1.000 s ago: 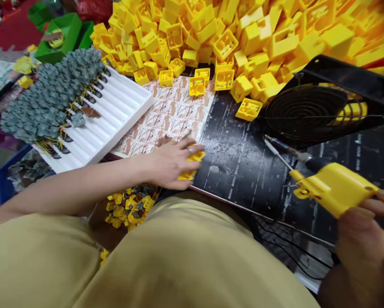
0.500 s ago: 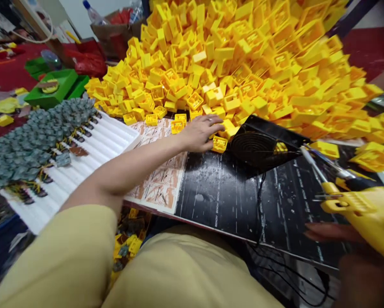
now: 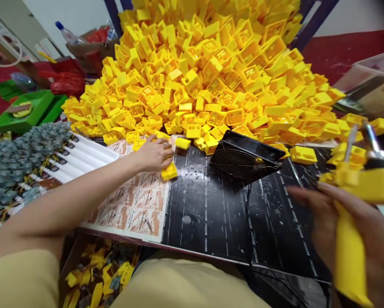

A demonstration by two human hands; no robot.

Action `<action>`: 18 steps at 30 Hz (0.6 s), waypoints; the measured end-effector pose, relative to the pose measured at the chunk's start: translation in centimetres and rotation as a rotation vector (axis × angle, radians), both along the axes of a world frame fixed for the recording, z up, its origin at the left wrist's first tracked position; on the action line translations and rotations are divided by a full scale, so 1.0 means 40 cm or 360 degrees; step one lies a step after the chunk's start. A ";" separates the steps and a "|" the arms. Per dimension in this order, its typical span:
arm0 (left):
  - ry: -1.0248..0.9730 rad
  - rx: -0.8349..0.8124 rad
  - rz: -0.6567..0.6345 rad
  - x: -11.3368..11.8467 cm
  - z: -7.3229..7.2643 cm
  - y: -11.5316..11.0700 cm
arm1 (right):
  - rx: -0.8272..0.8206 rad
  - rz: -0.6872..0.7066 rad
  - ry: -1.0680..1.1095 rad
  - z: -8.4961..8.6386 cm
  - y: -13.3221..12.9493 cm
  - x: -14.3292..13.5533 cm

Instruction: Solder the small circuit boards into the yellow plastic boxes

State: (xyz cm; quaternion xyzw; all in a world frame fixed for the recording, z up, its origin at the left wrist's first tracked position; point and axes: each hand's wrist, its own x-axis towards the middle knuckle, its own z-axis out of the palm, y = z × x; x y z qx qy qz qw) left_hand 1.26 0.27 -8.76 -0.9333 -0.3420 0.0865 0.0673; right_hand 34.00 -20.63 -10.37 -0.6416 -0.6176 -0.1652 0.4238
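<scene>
Left of the ring-grilled black fan (image 3: 243, 160), the left hand (image 3: 155, 154) touches an angular yellow block (image 3: 169, 172), grip indeterminable; right, the right hand (image 3: 376, 241) grasps a smooth yellow gun-shaped tool (image 3: 349, 261).

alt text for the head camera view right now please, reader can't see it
A person's left hand is at some small yellow boxes before a large heap of them; the right hand grips a yellow pistol-shaped tool. Between the hands, a black fan sits on a dark worktop, with gray parts on a white tray at left.
</scene>
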 end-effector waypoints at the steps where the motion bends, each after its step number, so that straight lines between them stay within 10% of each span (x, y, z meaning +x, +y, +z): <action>1: -0.0057 0.0045 0.0006 -0.011 0.018 -0.003 | 0.0046 0.0123 0.0015 -0.005 0.026 -0.008; 9: -0.0636 0.0115 -0.0156 0.195 0.106 0.097 | -0.0077 0.0183 0.0112 0.021 0.150 -0.020; 13: -0.0632 0.0083 -0.0390 0.381 0.113 0.120 | -0.0067 0.0206 0.0144 0.056 0.046 -0.005; 18: -0.0245 0.0051 -0.1193 0.695 0.076 0.040 | -0.0120 -0.0020 0.0030 0.061 -0.121 0.030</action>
